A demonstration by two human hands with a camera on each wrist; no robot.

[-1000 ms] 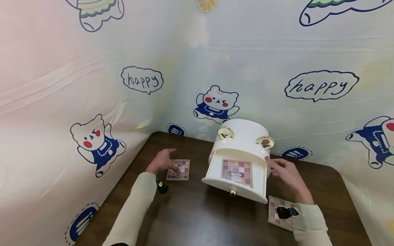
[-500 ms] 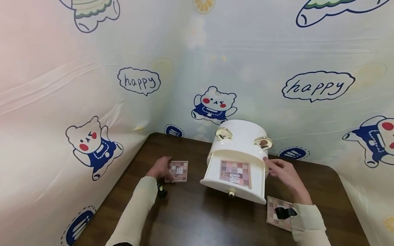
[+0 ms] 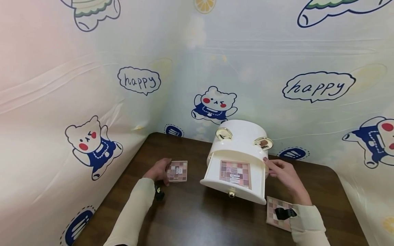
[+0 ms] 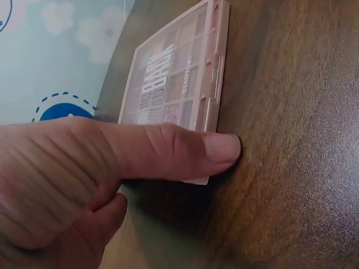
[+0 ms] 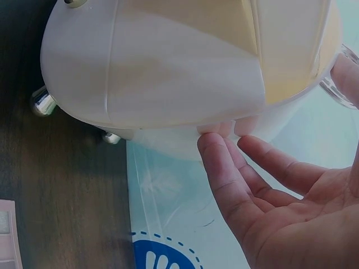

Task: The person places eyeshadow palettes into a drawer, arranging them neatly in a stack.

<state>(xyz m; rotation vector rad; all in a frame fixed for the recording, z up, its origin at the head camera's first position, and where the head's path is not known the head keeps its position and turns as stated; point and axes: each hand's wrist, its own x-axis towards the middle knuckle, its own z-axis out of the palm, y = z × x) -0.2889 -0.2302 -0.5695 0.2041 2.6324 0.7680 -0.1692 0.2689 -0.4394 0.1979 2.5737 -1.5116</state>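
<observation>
Covering part of palette (image 3: 178,171): left hand (image 3: 158,171)

The left forearm (image 3: 132,208) extends forward and inward; the left hand (image 3: 156,171) is level with its end, thumb (image 4: 174,151) straight and apart from the fingers. The right forearm (image 3: 307,222) is angled forward and to the left; the right hand (image 3: 284,172) has its fingers extended, with the right thumb (image 5: 346,78) separated from them.

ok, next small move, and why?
I'd probably lift the left palette slightly: the left hand is around its left end, the drawer stands open with one palette inside, and the right hand touches the box.
</observation>
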